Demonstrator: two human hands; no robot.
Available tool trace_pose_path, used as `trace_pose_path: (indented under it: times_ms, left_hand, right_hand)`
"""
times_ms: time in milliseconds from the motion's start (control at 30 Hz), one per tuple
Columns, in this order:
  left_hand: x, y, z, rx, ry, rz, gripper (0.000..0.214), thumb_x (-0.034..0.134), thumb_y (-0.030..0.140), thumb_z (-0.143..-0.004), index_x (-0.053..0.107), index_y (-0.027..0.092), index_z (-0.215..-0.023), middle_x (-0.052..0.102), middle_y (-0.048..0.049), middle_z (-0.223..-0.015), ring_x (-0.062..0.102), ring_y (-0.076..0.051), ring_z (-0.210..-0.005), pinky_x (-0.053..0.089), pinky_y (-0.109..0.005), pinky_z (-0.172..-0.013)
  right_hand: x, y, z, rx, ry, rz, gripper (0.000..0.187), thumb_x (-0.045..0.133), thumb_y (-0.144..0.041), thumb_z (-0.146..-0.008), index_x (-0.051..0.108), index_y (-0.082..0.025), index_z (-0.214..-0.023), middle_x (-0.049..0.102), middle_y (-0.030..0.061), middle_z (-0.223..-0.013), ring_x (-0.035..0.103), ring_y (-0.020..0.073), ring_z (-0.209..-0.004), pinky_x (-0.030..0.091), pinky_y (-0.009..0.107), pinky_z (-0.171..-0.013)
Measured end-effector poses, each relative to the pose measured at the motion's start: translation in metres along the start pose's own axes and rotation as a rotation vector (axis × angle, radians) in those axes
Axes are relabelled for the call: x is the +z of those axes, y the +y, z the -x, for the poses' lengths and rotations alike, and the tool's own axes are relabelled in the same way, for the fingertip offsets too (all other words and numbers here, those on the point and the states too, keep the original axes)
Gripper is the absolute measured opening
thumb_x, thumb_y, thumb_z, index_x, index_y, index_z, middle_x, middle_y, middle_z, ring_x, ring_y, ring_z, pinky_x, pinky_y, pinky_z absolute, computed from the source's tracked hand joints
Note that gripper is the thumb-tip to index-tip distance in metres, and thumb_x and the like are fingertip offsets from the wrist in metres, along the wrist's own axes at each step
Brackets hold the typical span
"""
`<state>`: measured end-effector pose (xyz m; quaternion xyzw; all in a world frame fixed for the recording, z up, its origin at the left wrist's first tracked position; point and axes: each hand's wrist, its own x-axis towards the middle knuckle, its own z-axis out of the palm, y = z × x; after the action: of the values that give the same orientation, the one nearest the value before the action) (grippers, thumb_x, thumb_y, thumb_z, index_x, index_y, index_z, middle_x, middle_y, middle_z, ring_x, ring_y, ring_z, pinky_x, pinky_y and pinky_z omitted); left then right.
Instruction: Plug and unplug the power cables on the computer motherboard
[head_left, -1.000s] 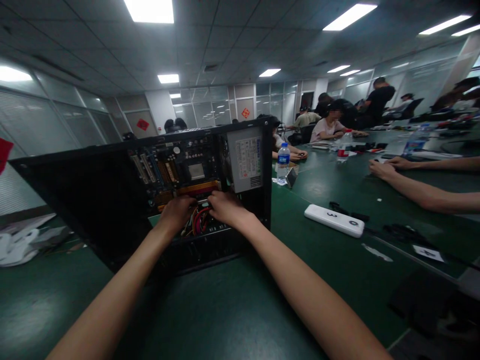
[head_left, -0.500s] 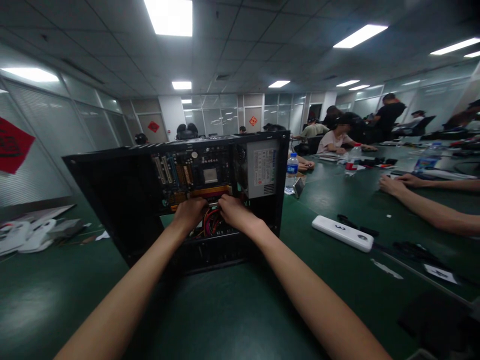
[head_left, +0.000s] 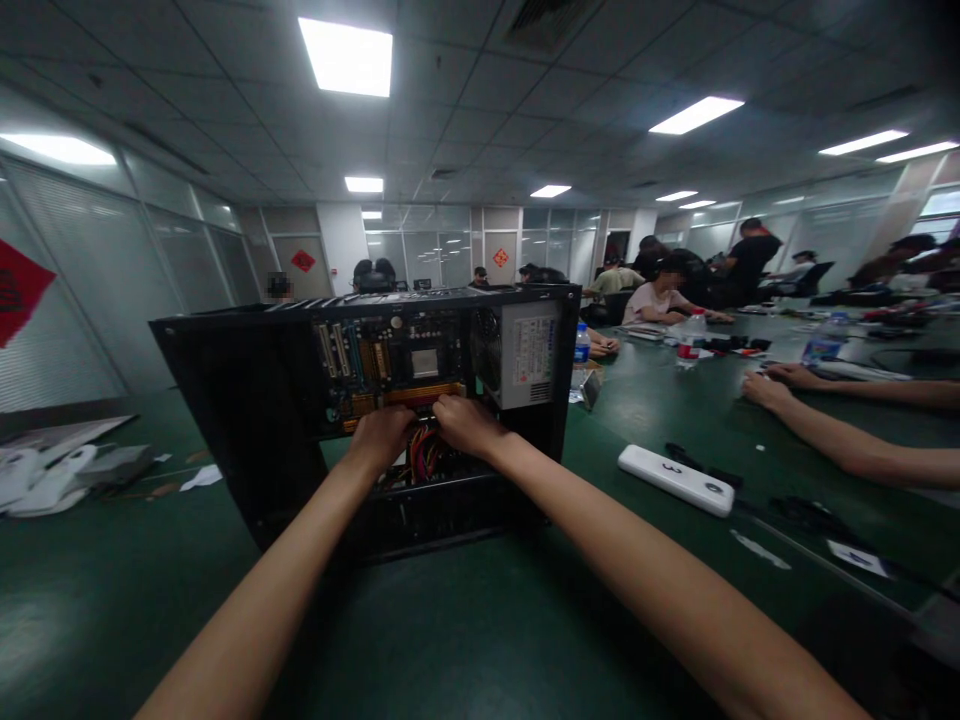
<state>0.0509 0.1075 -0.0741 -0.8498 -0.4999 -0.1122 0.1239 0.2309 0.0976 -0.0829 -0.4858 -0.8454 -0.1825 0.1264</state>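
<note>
An open black computer case [head_left: 217, 325] stands in front of me on the green table, its inside facing me. Within it are a motherboard [head_left: 450, 335], a labelled power supply [head_left: 529, 350] at the upper right and a bundle of coloured cables [head_left: 425, 458]. Both hands reach in just below the yellow and red memory slots [head_left: 439, 393]. My left hand [head_left: 381, 437] is closed, knuckles up, left of the cables. Close beside it, my right hand [head_left: 471, 425] is closed too. Whatever the fingertips grip is hidden behind the fingers.
To the right lie a white power bank [head_left: 675, 478], dark cables [head_left: 806, 515] and a paper label [head_left: 859, 558]. A water bottle [head_left: 581, 345] stands behind the case. Another person's hands [head_left: 772, 385] rest on the table at right. White items [head_left: 52, 480] lie at left.
The view has shifted slightly, and the case's top edge sits lower in it. Both hands stay at the memory slots. A pale bit seen between the fingertips before is now hidden.
</note>
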Motion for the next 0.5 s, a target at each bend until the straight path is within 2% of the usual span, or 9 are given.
trace_pose_path:
  times_ms: [200,500]
  left_hand:
    - [-0.0012,0.002,0.0019,0.003,0.007,0.002,0.027,0.05,0.032,-0.095,0.072,0.02,-0.106,0.073,-0.0095,-0.109,0.068,-0.028,-0.103,0.049,-0.034,-0.08]
    - [0.003,-0.0012,0.0028,-0.017,0.016,0.034,0.028,0.051,0.033,-0.093,0.072,0.023,-0.109,0.073,-0.0078,-0.11,0.068,-0.026,-0.102,0.05,-0.031,-0.08]
  right_hand:
    - [-0.0024,-0.0031,0.0028,0.048,-0.031,-0.016,0.023,0.043,-0.015,-0.095,0.06,-0.011,-0.109,0.063,0.0142,-0.112,0.062,0.0247,-0.104,0.05,0.032,-0.084]
    - [-0.0051,-0.0074,0.0036,0.079,-0.062,0.008,0.03,0.036,-0.012,-0.096,0.06,-0.01,-0.113,0.062,0.0178,-0.115,0.064,0.0256,-0.103,0.052,0.034,-0.083]
